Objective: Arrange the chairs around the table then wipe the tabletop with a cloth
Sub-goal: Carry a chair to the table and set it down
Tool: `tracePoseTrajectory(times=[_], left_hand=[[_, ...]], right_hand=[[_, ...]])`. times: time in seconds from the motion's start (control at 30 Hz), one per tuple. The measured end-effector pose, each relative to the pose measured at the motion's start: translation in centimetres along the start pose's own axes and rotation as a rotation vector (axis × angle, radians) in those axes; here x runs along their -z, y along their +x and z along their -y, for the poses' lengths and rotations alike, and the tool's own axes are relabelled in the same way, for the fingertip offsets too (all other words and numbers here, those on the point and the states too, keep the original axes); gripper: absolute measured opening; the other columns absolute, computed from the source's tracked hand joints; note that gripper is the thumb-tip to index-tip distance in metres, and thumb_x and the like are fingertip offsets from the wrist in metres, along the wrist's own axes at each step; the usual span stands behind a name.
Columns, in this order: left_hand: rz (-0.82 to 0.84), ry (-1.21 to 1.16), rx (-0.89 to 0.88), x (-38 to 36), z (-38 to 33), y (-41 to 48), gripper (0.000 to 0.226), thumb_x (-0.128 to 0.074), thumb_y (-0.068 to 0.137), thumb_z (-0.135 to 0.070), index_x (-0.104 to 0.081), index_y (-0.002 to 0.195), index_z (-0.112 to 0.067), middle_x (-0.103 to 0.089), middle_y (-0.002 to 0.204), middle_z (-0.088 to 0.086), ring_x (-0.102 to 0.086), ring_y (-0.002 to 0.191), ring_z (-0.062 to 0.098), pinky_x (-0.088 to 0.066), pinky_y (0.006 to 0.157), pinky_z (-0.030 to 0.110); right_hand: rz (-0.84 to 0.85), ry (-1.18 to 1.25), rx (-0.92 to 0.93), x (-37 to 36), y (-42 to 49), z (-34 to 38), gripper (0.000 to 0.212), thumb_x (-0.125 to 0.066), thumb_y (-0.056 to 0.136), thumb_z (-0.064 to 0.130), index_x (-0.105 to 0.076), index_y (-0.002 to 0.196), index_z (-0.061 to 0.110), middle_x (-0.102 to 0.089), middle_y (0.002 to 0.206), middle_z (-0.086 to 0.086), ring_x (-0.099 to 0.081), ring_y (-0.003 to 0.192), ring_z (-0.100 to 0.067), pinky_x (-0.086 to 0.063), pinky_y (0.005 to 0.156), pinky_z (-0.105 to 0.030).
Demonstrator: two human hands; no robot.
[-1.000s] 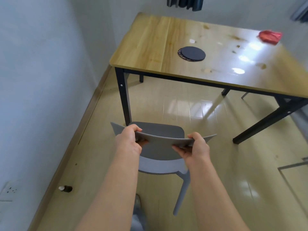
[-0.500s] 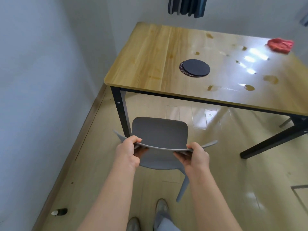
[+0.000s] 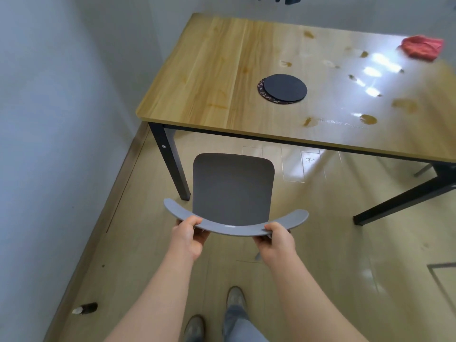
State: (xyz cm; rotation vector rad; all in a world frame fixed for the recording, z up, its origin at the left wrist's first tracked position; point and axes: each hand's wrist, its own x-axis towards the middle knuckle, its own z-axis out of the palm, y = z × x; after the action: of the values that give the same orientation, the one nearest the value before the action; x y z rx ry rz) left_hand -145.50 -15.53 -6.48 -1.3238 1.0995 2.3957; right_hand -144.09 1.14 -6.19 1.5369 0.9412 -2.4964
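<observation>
While both hands curl around the grey chair's point(image 3: 233, 188) curved backrest, left hand point(image 3: 188, 234) and right hand point(image 3: 277, 240) gripping apart, it stands before the stained wooden table point(image 3: 222, 77), red cloth point(image 3: 422, 49) at the far corner.

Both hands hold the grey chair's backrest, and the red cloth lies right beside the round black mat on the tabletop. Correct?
No. The head view shows the red cloth near the far right edge of the tabletop, well apart from the mat. The left hand and right hand do hold the chair by its backrest.
</observation>
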Motion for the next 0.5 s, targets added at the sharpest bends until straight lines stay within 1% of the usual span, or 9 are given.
tracePoseTrajectory(times=[0.07, 0.13, 0.17, 0.23, 0.27, 0.33, 0.4, 0.43, 0.5], left_hand=[[0.009, 0.047, 0.011, -0.2, -0.3, -0.1, 0.032, -0.04, 0.09, 0.01, -0.045, 0.118, -0.006, -0.054, 0.091, 0.015, -0.057, 0.079, 0.027, -0.052, 0.074, 0.04], [0.033, 0.1, 0.01, -0.1, -0.6, -0.5, 0.03, -0.041, 0.092, 0.008, -0.044, 0.119, -0.007, -0.055, 0.097, 0.017, -0.057, 0.081, 0.029, -0.052, 0.077, 0.046], [0.041, 0.124, 0.008, 0.1, -0.7, -0.6, 0.028, -0.042, 0.093, 0.006, -0.044, 0.118, -0.006, -0.055, 0.101, 0.018, -0.058, 0.081, 0.029, -0.051, 0.079, 0.047], [0.077, 0.188, -0.006, 0.6, -0.9, -1.5, 0.025, -0.043, 0.094, 0.004, -0.044, 0.119, -0.001, -0.055, 0.107, 0.019, -0.059, 0.082, 0.029, -0.048, 0.08, 0.045], [0.099, 0.212, -0.004, 0.9, -0.8, -2.0, 0.029, -0.043, 0.094, 0.003, -0.044, 0.124, 0.001, -0.056, 0.109, 0.019, -0.06, 0.086, 0.029, -0.048, 0.081, 0.045], [0.144, 0.291, 0.008, 1.6, -0.5, -3.6, 0.034, -0.043, 0.096, 0.0, -0.045, 0.13, -0.002, -0.058, 0.118, 0.019, -0.06, 0.102, 0.031, -0.047, 0.085, 0.046], [0.184, 0.384, 0.039, 2.2, 0.1, -5.1, 0.035, -0.04, 0.098, -0.004, -0.043, 0.133, -0.003, -0.054, 0.13, 0.018, -0.053, 0.12, 0.034, -0.044, 0.09, 0.048], [0.194, 0.432, 0.048, 2.4, 0.5, -5.7, 0.036, -0.039, 0.099, -0.007, -0.041, 0.135, -0.003, -0.051, 0.135, 0.017, -0.049, 0.125, 0.034, -0.043, 0.09, 0.049], [0.213, 0.519, 0.058, 3.1, 1.5, -6.7, 0.037, -0.038, 0.1, -0.01, -0.04, 0.136, -0.002, -0.047, 0.139, 0.016, -0.047, 0.126, 0.034, -0.044, 0.09, 0.05]], right_hand=[[-0.006, -0.055, -0.012, 0.0, 0.1, 0.2, 0.037, -0.042, 0.088, -0.011, -0.043, 0.123, 0.002, -0.053, 0.093, -0.017, -0.055, 0.077, -0.028, -0.049, 0.078, -0.041], [0.009, -0.096, -0.006, 0.4, -0.5, -0.2, 0.035, -0.047, 0.09, -0.004, -0.046, 0.125, 0.001, -0.056, 0.102, -0.018, -0.057, 0.078, -0.028, -0.049, 0.074, -0.041], [0.019, -0.112, -0.005, 0.6, -0.9, -0.5, 0.033, -0.05, 0.092, 0.001, -0.048, 0.125, 0.001, -0.057, 0.106, -0.017, -0.058, 0.08, -0.027, -0.049, 0.074, -0.04], [0.039, -0.123, 0.001, 1.2, -2.3, -1.4, 0.029, -0.052, 0.094, 0.009, -0.052, 0.123, 0.005, -0.061, 0.11, -0.014, -0.061, 0.084, -0.026, -0.048, 0.08, -0.04], [0.053, -0.125, -0.002, 1.4, -3.0, -1.8, 0.027, -0.052, 0.094, 0.011, -0.054, 0.121, 0.006, -0.063, 0.111, -0.013, -0.061, 0.087, -0.026, -0.047, 0.084, -0.039], [0.063, -0.106, -0.012, 2.2, -4.7, -2.9, 0.021, -0.049, 0.096, 0.012, -0.054, 0.115, 0.007, -0.063, 0.116, -0.012, -0.06, 0.093, -0.027, -0.046, 0.087, -0.038], [0.053, -0.092, -0.007, 3.0, -6.2, -3.8, 0.02, -0.045, 0.097, 0.012, -0.051, 0.116, 0.008, -0.06, 0.119, -0.013, -0.058, 0.098, -0.029, -0.046, 0.085, -0.039], [0.039, -0.098, -0.002, 3.5, -6.7, -4.1, 0.024, -0.043, 0.098, 0.013, -0.05, 0.121, 0.008, -0.059, 0.118, -0.013, -0.058, 0.099, -0.03, -0.046, 0.085, -0.039], [0.012, -0.097, 0.011, 4.9, -7.8, -4.7, 0.031, -0.04, 0.099, 0.013, -0.048, 0.128, 0.006, -0.058, 0.115, -0.012, -0.059, 0.096, -0.029, -0.045, 0.086, -0.038]])
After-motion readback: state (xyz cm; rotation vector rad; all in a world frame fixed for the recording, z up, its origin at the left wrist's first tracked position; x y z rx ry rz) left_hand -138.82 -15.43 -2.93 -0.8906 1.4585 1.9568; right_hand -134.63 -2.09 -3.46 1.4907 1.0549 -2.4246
